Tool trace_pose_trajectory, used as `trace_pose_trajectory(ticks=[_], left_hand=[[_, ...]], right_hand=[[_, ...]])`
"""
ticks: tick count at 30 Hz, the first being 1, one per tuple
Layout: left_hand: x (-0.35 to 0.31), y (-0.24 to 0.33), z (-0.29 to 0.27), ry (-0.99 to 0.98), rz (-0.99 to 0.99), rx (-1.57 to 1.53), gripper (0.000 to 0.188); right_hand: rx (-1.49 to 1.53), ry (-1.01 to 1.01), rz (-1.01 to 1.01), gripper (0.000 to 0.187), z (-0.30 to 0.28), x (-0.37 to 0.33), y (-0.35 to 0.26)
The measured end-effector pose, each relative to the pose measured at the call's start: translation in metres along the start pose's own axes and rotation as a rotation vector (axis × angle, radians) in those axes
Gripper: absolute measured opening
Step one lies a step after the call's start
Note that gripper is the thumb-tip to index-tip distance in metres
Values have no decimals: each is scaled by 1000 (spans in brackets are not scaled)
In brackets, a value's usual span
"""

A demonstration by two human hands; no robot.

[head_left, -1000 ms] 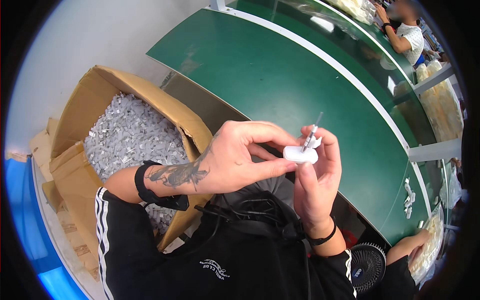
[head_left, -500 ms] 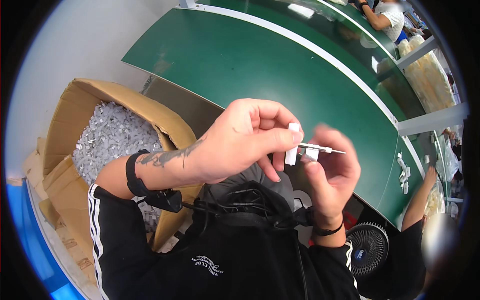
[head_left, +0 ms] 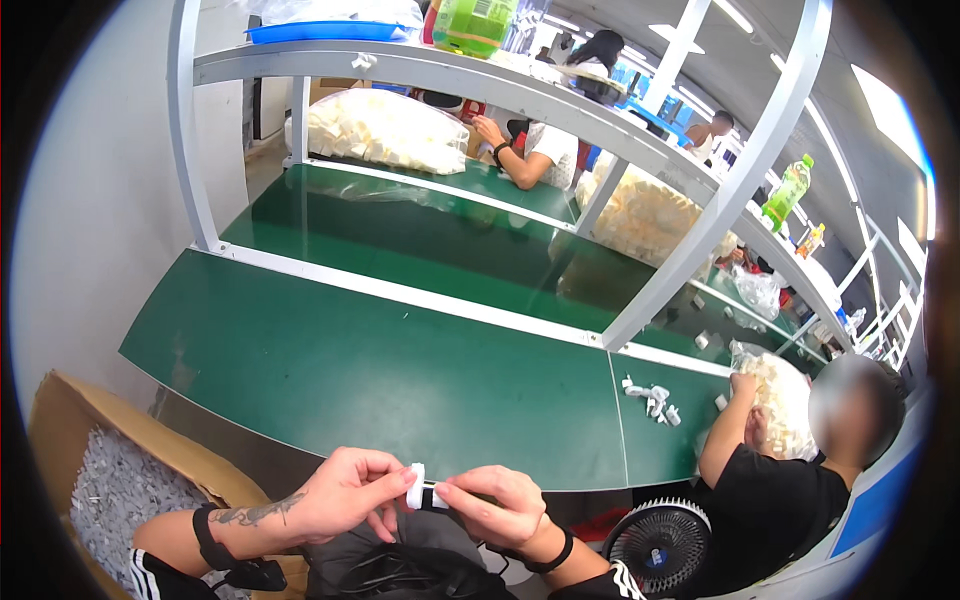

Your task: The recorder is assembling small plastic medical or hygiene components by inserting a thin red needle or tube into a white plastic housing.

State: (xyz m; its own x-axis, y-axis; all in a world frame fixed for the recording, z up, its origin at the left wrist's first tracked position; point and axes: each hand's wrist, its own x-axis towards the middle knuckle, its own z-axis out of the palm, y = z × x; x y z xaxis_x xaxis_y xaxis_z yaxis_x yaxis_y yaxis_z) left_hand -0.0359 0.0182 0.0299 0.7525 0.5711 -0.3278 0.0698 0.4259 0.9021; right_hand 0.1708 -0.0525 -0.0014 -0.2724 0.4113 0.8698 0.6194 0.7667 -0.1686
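Just in front of my lap, my left hand [head_left: 350,497] pinches a small white plastic piece [head_left: 415,486] upright between thumb and fingers. My right hand [head_left: 500,506] meets it from the right, its thumb and fingertips closed on a small white part [head_left: 437,497]. The two white parts are side by side, touching or nearly so. Something thin and pale runs between them, but my right fingers cover most of it, so its kind is unclear.
A cardboard box [head_left: 60,420] full of small white pieces stands at my left. Ahead is the green worktable [head_left: 380,370], with several loose white parts [head_left: 655,402]. A black fan [head_left: 658,545] and a co-worker's arm [head_left: 722,435] at a bag are on the right.
The view has tilted up, so my hands sit lower and show more of the room. The parts have come closer together; a thin metal tip seen earlier past my right fingers is hidden now.
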Motion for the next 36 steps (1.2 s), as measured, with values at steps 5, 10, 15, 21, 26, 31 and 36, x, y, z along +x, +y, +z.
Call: trace_pose_trajectory(ticks=[5, 10, 15, 21, 26, 31, 36], left_hand=[[4, 4, 1, -58, 32, -68, 24], [23, 5, -1, 99, 622, 695, 15], [17, 2, -5, 247, 850, 904, 30], [12, -13, 2, 207, 829, 679, 24], [10, -10, 9, 202, 672, 555, 17], [23, -17, 11, 245, 758, 592, 13], [30, -20, 12, 266, 849, 601, 14]], right_hand=[[107, 35, 163, 29, 8, -5, 15], [444, 167, 642, 16, 15, -29, 8], [1102, 328, 907, 10, 40, -31, -1], [998, 343, 897, 13, 41, -38, -14], [1031, 371, 852, 14, 40, -40, -11], [1068, 387, 949, 16, 36, -42, -12], [1176, 416, 1019, 20, 37, -36, -16]])
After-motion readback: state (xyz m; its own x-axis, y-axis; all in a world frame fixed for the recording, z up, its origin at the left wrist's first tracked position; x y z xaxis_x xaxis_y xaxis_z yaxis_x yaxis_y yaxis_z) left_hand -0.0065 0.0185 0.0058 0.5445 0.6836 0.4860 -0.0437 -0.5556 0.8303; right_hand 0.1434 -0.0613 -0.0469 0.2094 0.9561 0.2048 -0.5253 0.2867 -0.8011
